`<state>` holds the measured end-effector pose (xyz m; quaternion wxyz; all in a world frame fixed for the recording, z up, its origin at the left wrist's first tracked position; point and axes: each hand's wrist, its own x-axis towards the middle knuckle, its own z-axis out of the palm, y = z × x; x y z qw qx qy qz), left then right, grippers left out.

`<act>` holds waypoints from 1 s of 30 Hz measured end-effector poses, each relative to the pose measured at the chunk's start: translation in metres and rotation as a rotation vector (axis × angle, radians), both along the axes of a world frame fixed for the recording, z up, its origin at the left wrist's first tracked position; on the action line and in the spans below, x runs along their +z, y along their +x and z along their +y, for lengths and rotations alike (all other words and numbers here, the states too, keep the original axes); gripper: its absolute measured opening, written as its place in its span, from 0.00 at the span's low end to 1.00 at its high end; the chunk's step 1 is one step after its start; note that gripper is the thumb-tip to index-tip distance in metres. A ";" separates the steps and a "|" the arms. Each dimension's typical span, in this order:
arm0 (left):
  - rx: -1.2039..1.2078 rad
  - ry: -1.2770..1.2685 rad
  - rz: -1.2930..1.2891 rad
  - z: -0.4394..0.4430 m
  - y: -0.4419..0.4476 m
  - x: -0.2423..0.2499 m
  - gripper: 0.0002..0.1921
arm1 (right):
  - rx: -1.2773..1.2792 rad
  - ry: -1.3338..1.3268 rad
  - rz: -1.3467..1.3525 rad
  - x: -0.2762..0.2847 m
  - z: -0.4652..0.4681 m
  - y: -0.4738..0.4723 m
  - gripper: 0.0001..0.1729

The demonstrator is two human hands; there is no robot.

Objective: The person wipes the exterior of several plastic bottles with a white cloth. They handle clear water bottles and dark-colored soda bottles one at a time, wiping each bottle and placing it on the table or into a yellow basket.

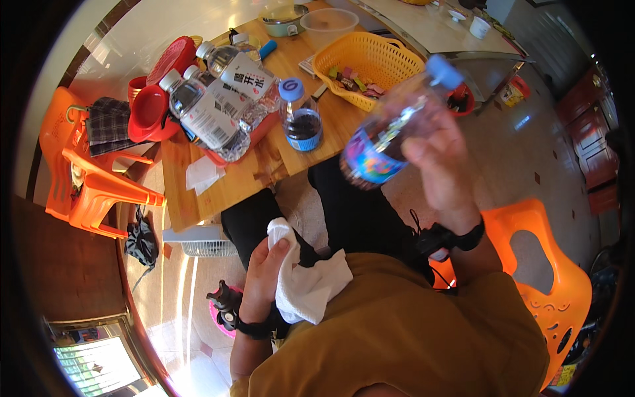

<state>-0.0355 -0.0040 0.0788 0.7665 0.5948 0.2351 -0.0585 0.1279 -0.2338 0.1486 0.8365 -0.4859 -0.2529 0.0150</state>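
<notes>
My right hand (439, 154) grips a clear plastic bottle (379, 144) with a blue cap and a colourful label, tilted and blurred, above the right edge of the wooden table (342, 116). Below it, over my lap, my left hand (268, 260) pinches a white cloth (302, 288) that hangs down against my brown shirt. A smaller bottle (303, 119) with a blue cap and dark contents stands upright on the table. To its left, several clear bottles with white labels (213, 116) lean in a red container (263, 134).
On the table are a yellow plastic basket (374, 54) with small wrapped items, a clear tub (330, 25) and white tissues (203, 173). Red bowls (149, 111) are at its left side. Orange plastic chairs stand left (94, 183) and right (555, 278); a fan (208, 243) is beneath the table edge.
</notes>
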 end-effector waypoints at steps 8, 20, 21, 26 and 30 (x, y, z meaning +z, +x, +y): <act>0.005 0.096 0.094 0.036 0.025 -0.043 0.09 | -0.357 -0.348 -0.023 0.018 -0.030 0.122 0.33; 0.036 0.083 0.168 0.047 0.033 -0.058 0.11 | -0.277 -0.707 0.130 -0.025 0.005 0.251 0.36; 0.041 0.073 0.166 0.048 0.032 -0.059 0.11 | -0.266 -0.717 0.140 -0.028 0.006 0.258 0.38; 0.076 -0.004 0.161 0.054 0.029 -0.060 0.11 | -0.315 -0.881 0.072 -0.037 0.012 0.268 0.50; 0.058 -0.030 0.189 0.058 0.029 -0.060 0.11 | -0.276 -0.825 0.118 -0.031 0.008 0.249 0.52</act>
